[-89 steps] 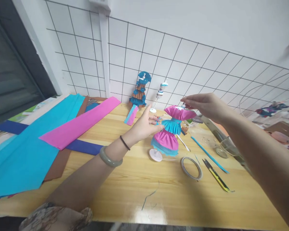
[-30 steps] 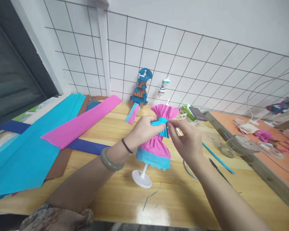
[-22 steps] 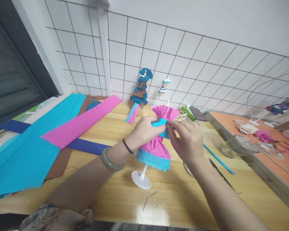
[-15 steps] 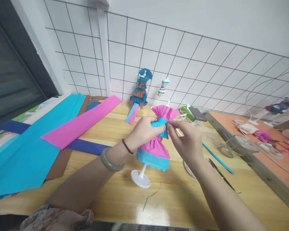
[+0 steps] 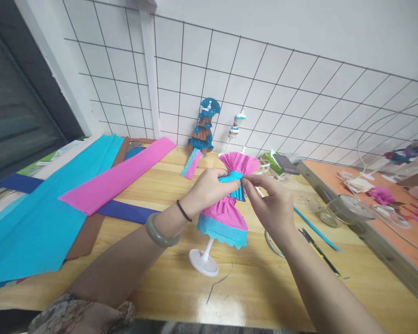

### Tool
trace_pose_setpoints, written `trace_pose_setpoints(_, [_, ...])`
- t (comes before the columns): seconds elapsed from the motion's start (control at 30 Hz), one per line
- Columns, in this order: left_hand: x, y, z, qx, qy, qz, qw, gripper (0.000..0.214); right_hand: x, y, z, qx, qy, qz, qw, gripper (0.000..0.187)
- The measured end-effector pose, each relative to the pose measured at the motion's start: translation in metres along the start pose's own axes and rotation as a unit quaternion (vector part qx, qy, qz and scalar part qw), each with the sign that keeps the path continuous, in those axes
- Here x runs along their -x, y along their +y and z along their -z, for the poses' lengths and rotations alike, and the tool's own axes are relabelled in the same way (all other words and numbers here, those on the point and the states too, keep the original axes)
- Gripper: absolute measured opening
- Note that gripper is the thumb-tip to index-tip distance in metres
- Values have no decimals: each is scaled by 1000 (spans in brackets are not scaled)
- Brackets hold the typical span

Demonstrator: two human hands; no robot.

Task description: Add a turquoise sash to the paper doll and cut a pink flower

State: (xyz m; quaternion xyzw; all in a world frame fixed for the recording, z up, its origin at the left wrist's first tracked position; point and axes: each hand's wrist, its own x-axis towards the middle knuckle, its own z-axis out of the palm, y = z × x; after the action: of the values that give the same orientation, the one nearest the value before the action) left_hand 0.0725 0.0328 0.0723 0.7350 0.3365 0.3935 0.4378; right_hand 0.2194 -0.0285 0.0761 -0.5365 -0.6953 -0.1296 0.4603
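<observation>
Moved down since earlier, right hand (image 5: 273,202) is pinching paper dress (image 5: 226,211) (pink-and-blue) at its blue band (image 5: 235,176) | left hand (image 5: 209,188) is gripping its opposite side

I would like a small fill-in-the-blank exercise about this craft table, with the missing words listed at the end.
1. The left hand and the right hand both touch the paper dress, and its flared top is ____.
2. The thick bangle is worn on the ____ arm.
3. The stand under the paper dress is ____ in colour.
4. The tiered dress at the back is blue and ____.

Missing words: pink; left; white; brown.
</observation>
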Motion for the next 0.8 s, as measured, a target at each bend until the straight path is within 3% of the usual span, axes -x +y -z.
trace_pose_setpoints(0.1, [-2,1,3,56,-19,18,998,26,3,-2,5,-65,-5,-86,994,14])
trace_pose_setpoints(0.27, [-9,1,17,169,-1,4,986,27,16,1,9,-100,-13,-140,985,16])
trace_pose_setpoints(0.47, [-20,-11,36,227,22,-51,972,26,48,20,-6,-166,-61,-238,955,26])
trace_pose_setpoints(0.63, [-27,-29,37,225,5,-28,974,32,61,28,-24,-222,-73,-267,935,27])
trace_pose_setpoints(0.8, [-28,-32,31,185,-12,-45,982,36,44,22,-28,-228,-41,-241,942,26])
